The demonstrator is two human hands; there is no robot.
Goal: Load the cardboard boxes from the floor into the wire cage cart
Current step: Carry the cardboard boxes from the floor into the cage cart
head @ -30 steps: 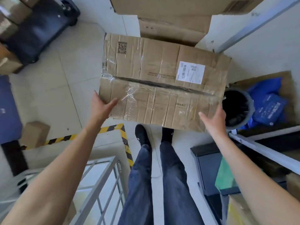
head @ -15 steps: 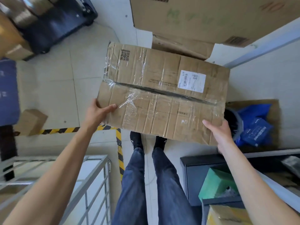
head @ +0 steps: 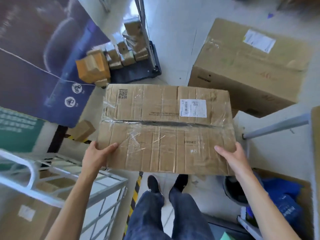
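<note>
A flat, taped cardboard box (head: 166, 129) with a white label and a dark seam is held up in front of me, off the floor. My left hand (head: 97, 156) grips its near left corner, thumb on top. My right hand (head: 232, 156) grips the near right corner the same way. The white wire cage cart (head: 57, 172) stands at the lower left, with a cardboard box (head: 26, 215) inside it. A large cardboard box (head: 245, 66) sits on the floor at the upper right.
A dark trolley (head: 138, 71) loaded with small taped boxes stands at the upper middle. One small box (head: 81, 130) lies on the floor by yellow-black floor tape (head: 135, 193). A blue-green printed board leans at left. A black bin (head: 233, 191) and blue bags (head: 284, 203) sit at lower right.
I have lifted the box off the floor and turned left with it. The cage cart now fills more of the lower left, and the trolley and printed board came into view.
</note>
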